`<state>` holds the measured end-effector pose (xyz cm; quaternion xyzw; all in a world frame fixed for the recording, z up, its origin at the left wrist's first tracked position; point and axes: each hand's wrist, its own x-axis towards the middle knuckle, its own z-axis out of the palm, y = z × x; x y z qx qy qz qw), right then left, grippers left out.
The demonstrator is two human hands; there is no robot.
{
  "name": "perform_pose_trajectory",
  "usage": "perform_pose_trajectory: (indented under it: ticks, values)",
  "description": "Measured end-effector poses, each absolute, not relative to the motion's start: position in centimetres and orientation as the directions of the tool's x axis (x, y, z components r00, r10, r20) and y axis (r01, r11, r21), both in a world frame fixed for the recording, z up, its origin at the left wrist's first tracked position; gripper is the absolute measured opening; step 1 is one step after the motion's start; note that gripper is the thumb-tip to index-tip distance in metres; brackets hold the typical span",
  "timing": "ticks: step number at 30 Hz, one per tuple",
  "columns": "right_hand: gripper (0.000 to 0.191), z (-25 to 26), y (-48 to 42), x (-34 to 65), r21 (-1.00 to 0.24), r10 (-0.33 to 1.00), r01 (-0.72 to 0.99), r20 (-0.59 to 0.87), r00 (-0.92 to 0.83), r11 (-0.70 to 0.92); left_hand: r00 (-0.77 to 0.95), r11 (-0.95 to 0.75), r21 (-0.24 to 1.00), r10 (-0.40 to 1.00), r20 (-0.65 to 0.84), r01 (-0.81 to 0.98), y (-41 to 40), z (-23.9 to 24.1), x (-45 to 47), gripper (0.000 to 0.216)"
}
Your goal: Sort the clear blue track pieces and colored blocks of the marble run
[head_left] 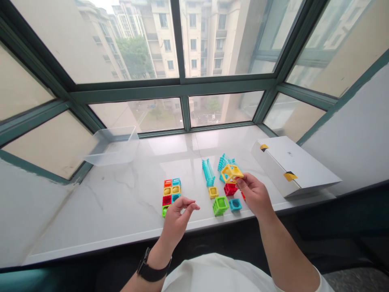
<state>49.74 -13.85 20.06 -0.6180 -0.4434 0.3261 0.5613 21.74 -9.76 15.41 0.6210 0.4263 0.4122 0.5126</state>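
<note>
My right hand (256,195) pinches a yellow open-frame block (231,173) between thumb and fingertips, raised and tilted above other blocks. My left hand (178,217) holds nothing; its thumb and index finger are slightly apart. Beside it stand two columns of coloured cube blocks, with a red one (167,200) and a yellow one (167,190) among them; the hand partly hides the near end. Below the raised block lie a red block (230,189), a green block (220,206), a blue block (235,205) and a small yellow block (213,192). Part of an orange-red piece shows by my right fingers.
Two translucent teal track-like pieces, a straight one (208,172) and a curved one (224,161), lie behind the blocks. A clear plastic tub (112,156) stands back left. To the right sits a white box (291,164) with yellow-black tabs. Windows enclose the marble sill (121,211).
</note>
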Motion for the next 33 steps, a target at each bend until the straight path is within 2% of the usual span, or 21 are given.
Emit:
perform_pose_trajectory:
  ticks: [5,9,12,18,21,25,29,33]
  values:
    - [0.045,19.1,-13.9,50.7,-0.969,0.926,0.246,0.070,0.370,-0.025,0.313,-0.110,0.977,0.949,0.048,0.183,-9.8,14.5,21.5,0.034]
    - [0.040,18.6,-13.2,51.0,-0.911,0.917,0.411,0.192,0.349,0.034,0.311,-0.097,0.992,0.948,0.068,0.077,-9.3,14.3,22.2,0.037]
    - [0.039,18.8,-12.5,51.0,-0.879,0.924,0.474,0.223,0.312,0.052,0.298,-0.119,0.992,0.949,0.102,0.039,-8.8,14.1,22.9,0.034]
    - [0.033,18.9,-11.4,50.6,-0.874,0.952,0.485,0.177,0.250,0.035,0.331,-0.309,0.937,0.912,0.244,0.161,-7.4,14.6,24.7,0.036]
    - [0.032,18.7,-10.9,50.2,-0.867,0.965,0.497,0.158,0.211,0.034,0.389,-0.441,0.866,0.860,0.332,0.236,-6.4,15.0,25.8,0.047]
    - [0.031,18.4,-9.9,49.7,-0.847,0.983,0.530,0.062,0.172,-0.040,0.486,-0.562,0.750,0.793,0.368,0.348,-4.9,14.4,27.3,0.062]
    - [0.030,17.9,-9.0,49.4,-0.797,0.993,0.598,-0.019,0.117,-0.086,0.522,-0.600,0.687,0.772,0.362,0.410,-3.8,12.9,28.4,0.056]
    - [0.031,17.3,-8.6,49.6,-0.711,0.995,0.696,-0.048,0.091,-0.098,0.521,-0.572,0.709,0.787,0.332,0.412,-3.6,11.5,28.7,0.046]
